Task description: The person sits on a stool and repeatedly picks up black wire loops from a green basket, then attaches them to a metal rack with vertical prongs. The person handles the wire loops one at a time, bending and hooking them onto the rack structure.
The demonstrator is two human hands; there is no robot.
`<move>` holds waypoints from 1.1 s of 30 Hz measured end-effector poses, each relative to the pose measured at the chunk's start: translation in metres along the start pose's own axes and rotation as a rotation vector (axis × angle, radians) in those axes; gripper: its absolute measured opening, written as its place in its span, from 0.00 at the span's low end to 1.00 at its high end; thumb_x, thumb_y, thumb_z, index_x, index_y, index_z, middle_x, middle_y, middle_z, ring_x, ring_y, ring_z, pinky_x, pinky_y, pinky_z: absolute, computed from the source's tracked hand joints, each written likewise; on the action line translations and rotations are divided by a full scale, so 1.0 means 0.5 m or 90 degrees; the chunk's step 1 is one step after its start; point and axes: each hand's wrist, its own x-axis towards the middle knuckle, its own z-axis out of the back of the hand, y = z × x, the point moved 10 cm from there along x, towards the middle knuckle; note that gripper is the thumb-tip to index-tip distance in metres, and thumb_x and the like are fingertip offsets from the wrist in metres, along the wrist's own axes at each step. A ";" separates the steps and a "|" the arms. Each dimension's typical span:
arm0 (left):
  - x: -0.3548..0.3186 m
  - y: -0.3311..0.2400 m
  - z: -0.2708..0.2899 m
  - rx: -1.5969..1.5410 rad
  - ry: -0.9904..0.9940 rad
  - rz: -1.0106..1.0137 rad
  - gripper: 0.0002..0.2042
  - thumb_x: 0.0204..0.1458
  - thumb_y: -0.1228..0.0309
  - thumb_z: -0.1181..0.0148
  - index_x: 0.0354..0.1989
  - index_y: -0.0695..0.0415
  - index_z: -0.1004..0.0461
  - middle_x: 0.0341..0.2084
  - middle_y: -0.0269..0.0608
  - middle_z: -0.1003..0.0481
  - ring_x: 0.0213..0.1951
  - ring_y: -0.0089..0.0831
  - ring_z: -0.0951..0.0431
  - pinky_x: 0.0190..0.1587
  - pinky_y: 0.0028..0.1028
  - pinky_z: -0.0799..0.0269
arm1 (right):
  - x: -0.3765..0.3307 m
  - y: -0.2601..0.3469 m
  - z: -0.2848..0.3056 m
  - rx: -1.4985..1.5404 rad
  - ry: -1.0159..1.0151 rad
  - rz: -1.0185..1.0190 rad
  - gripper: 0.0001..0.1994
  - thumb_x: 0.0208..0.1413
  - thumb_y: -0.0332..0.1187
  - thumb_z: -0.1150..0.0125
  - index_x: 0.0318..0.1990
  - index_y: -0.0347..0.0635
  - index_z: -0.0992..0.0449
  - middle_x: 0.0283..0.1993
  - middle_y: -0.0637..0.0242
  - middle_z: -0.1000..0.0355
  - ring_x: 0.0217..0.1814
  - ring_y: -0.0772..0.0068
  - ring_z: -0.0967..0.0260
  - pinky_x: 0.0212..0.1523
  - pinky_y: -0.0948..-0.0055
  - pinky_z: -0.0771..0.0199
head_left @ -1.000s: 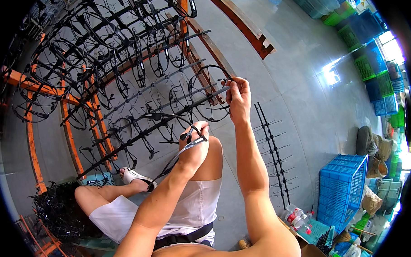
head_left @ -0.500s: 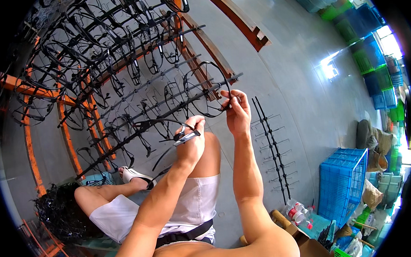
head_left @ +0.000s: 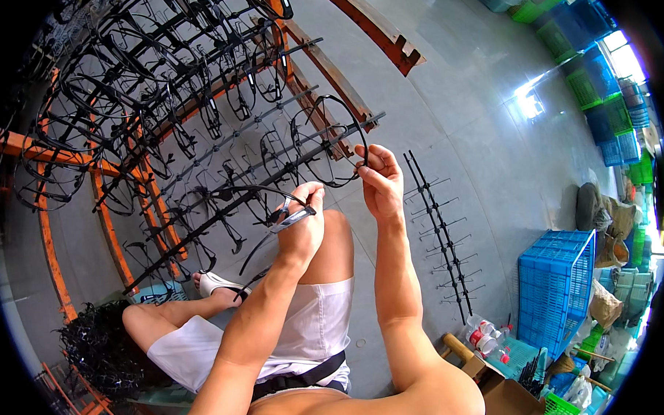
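The left hand (head_left: 301, 223) grips shiny, curved black strips (head_left: 294, 217) beside the bare knee (head_left: 339, 240). The right hand (head_left: 382, 184) pinches a thin, smooth, round black hoop (head_left: 364, 137) near a long, straight black bar (head_left: 374, 121).

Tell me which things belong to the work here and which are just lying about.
Seemingly in the work:
left hand, gripping a black-and-silver piece
right hand, holding a black hooped frame
orange rack

Seemingly just lying about:
blue crate
plastic bottles
cardboard box
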 end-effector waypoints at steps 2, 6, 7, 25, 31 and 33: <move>-0.002 0.000 0.000 0.019 0.006 0.005 0.06 0.55 0.73 0.45 0.37 0.61 0.25 0.25 0.40 0.22 0.28 0.26 0.23 0.31 0.24 0.29 | -0.001 0.008 -0.005 -0.027 -0.015 0.006 0.19 0.47 0.13 0.45 0.49 0.35 0.32 0.48 0.52 0.28 0.43 0.74 0.28 0.44 0.77 0.29; -0.007 -0.005 -0.002 0.073 0.025 0.009 0.06 0.54 0.72 0.45 0.37 0.59 0.25 0.24 0.40 0.22 0.27 0.27 0.22 0.32 0.26 0.29 | 0.004 0.013 -0.004 -0.038 -0.023 -0.017 0.19 0.47 0.12 0.45 0.48 0.35 0.31 0.47 0.53 0.27 0.43 0.73 0.27 0.44 0.77 0.28; -0.008 -0.004 -0.003 0.078 0.025 0.011 0.06 0.54 0.72 0.44 0.36 0.59 0.25 0.24 0.40 0.22 0.26 0.28 0.22 0.31 0.26 0.29 | 0.006 0.013 -0.006 -0.038 -0.021 -0.027 0.19 0.47 0.12 0.45 0.48 0.35 0.31 0.46 0.53 0.26 0.43 0.73 0.27 0.44 0.77 0.28; -0.080 -0.046 0.041 -0.494 0.167 0.028 0.19 0.56 0.69 0.46 0.56 0.56 0.40 0.52 0.39 0.42 0.51 0.27 0.39 0.50 0.28 0.37 | -0.174 0.058 -0.308 -0.614 0.333 0.133 0.13 0.52 0.28 0.41 0.45 0.37 0.29 0.44 0.57 0.33 0.48 0.57 0.36 0.49 0.66 0.35; -0.112 -0.136 0.082 -0.427 0.293 -0.170 0.21 0.61 0.57 0.53 0.57 0.56 0.38 0.53 0.43 0.37 0.53 0.26 0.36 0.56 0.28 0.43 | -0.222 -0.009 -0.267 -0.352 0.207 -0.116 0.06 0.57 0.26 0.44 0.41 0.35 0.28 0.35 0.66 0.32 0.39 0.73 0.34 0.43 0.74 0.34; -0.117 -0.116 0.089 -0.506 0.290 -0.118 0.20 0.62 0.60 0.55 0.59 0.56 0.38 0.52 0.44 0.34 0.51 0.28 0.33 0.55 0.28 0.41 | -0.222 0.005 -0.236 -0.249 0.101 -0.092 0.06 0.60 0.27 0.48 0.41 0.34 0.29 0.27 0.70 0.33 0.32 0.78 0.33 0.37 0.79 0.31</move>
